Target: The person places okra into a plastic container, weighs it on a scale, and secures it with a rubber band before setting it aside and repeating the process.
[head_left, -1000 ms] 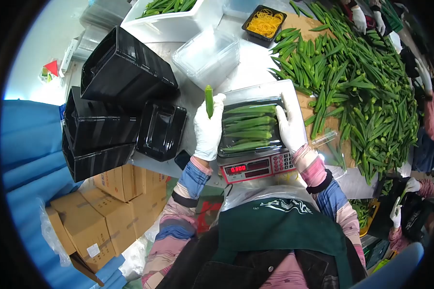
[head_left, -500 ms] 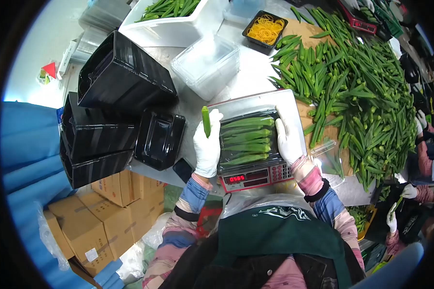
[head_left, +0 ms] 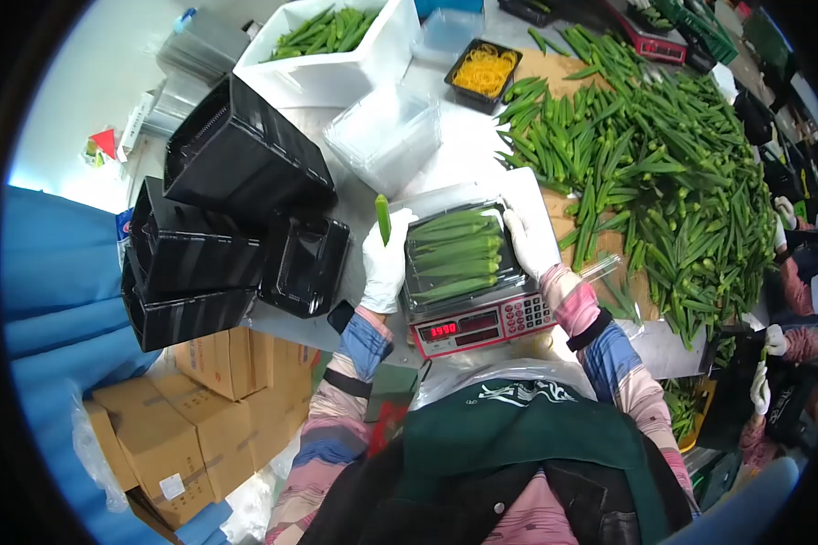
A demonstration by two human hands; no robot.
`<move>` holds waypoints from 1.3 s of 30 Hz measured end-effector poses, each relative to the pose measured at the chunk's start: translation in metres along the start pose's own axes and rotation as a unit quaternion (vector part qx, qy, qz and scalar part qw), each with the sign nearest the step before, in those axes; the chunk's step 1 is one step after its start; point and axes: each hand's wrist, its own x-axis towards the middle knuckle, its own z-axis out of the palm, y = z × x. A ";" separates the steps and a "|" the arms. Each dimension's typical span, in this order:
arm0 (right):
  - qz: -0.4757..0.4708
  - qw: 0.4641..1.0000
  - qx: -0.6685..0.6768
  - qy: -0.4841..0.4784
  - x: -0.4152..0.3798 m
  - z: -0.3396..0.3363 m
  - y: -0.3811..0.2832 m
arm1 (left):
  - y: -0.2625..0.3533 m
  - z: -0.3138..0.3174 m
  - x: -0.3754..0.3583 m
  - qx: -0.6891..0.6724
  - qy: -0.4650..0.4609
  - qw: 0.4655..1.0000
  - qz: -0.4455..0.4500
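A black tray of okra [head_left: 454,254] under a clear, shiny cover sits on a scale [head_left: 527,316] with lit red digits. In my left hand [head_left: 384,271], closed at the tray's left side, a single okra pod [head_left: 384,220] sticks up between thumb and fingers. My right hand [head_left: 531,245] grips the tray's right edge, its fingertips near the far right corner. White gloves cover both hands. How the fingers meet the tray's underside is hidden.
Loose okra [head_left: 673,182] covers the table on the right. Stacked black trays [head_left: 245,145] and clear lids [head_left: 386,136] stand left. Behind are a white bin [head_left: 327,77] and a box of yellow rubber bands [head_left: 483,71]. A co-worker's gloved hands [head_left: 762,386] show far right.
The clear cover looks shifted and my right hand has moved slightly left along the tray's edge. The scale's red digits have changed. My left hand still holds the okra pod.
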 end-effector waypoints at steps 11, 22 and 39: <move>-0.193 0.940 -0.276 0.054 -0.020 -0.019 -0.063 | 0.024 0.006 -0.061 0.156 0.049 0.973 0.166; -0.151 0.944 -0.294 0.021 -0.027 -0.012 -0.058 | 0.007 0.017 -0.075 0.247 0.046 0.942 0.224; 0.235 0.930 0.279 -0.033 -0.087 -0.029 -0.018 | 0.013 -0.029 -0.029 0.022 0.006 0.996 -0.086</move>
